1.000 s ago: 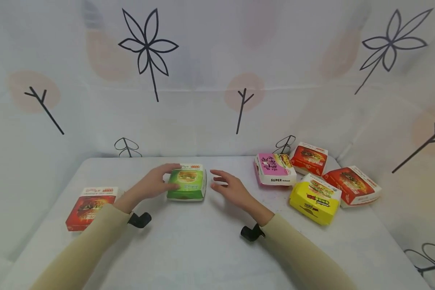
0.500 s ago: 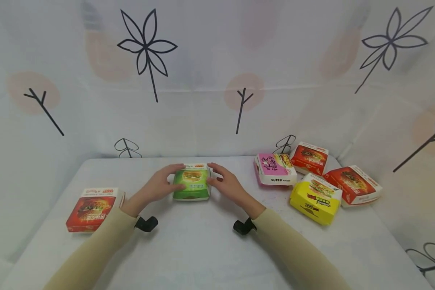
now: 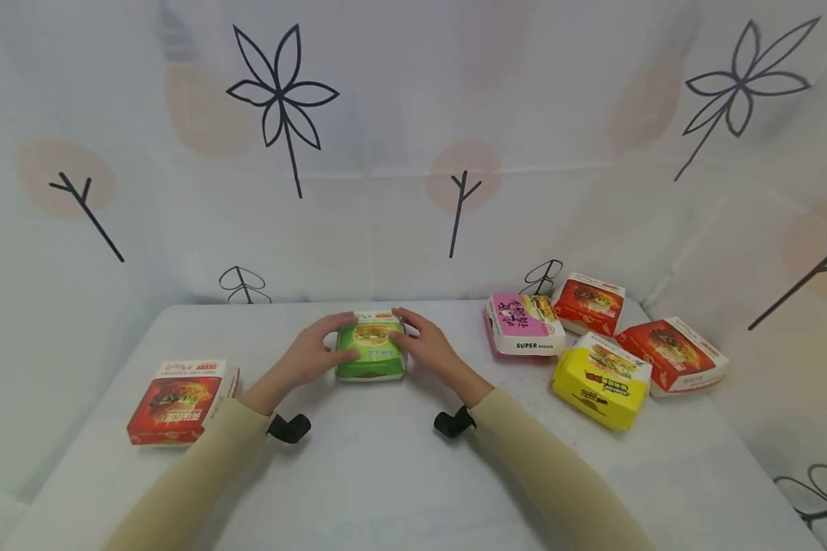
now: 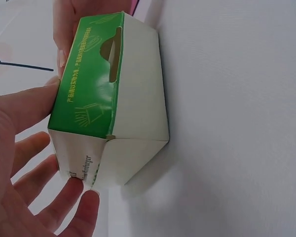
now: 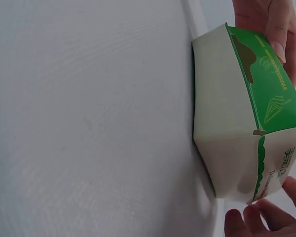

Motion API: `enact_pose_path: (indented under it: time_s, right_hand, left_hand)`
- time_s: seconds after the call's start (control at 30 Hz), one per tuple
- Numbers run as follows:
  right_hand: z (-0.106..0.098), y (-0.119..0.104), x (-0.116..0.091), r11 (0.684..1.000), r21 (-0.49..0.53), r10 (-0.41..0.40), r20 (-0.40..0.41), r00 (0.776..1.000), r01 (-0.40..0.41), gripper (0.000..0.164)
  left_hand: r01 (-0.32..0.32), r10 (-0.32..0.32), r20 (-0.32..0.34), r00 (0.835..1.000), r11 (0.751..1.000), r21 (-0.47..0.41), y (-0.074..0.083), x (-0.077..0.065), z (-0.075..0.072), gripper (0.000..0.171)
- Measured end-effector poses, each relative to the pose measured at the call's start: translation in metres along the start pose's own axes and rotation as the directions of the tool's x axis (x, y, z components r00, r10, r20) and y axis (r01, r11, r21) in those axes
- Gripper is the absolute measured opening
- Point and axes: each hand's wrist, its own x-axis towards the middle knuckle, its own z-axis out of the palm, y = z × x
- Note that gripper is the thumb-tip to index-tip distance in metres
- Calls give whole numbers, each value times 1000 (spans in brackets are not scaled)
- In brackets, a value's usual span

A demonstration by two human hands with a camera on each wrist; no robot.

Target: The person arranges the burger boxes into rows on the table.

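- left red box [image 3: 175, 402] sat up close, yellow box [image 3: 603, 381] over on the right
- left hand [image 3: 312, 358] and right hand [image 3: 433, 353] both had thumb and fingers round the green box [image 3: 372, 348], one per side, back-middle of the table [image 3: 379, 474]
- pink box [image 3: 524, 325] further back, printed cloth [image 3: 372, 222] behind everything

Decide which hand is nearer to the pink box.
Right. The right hand is on the right side of the green box, left of the pink box; the left hand is on the green box's left side, farther away.
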Motion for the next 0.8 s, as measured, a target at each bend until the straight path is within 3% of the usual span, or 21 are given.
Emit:
enact_pose_path:
  time_s: [0.27,0.47,0.8]
  right_hand:
    - [-2,3,1,1000,-7,16,11,1000,-16,56]
    - [-4,3,0,1000,-3,5,23,1000,-5,56]
    - [-4,9,-2,1000,-12,-8,33,999,9,57]
  left_hand:
    - [-13,10,-51,999,999,-51,-4,4,9,58]
    - [27,-30,-63,998,998,-48,-4,3,15,54]
    - [23,-24,-69,997,1000,-16,-3,-2,22,62]
